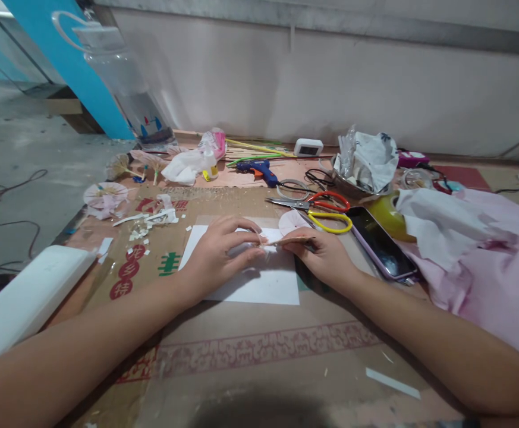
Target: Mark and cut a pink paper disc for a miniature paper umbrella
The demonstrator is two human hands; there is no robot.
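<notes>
My right hand [324,252] pinches a small, thin brownish piece [279,242] between thumb and fingers. Its other end reaches the curled fingertips of my left hand [230,249], which close on it with something pale and blurred at the tips. I cannot make out the piece's exact kind. Both hands hover over a sheet of white paper [259,285] lying on cardboard. Just behind them lies a round pale disc [293,222], partly over the paper. Scissors with red and yellow handles [317,205] rest behind my right hand.
A phone [384,244] and pink cloth [486,255] lie at the right, near a roll of tape [388,217]. At the back are a blue glue gun [259,171], a filled bowl [361,184] and a water bottle [129,89]. Small paper-ribbed umbrellas [105,196] and a white case [40,297] sit left.
</notes>
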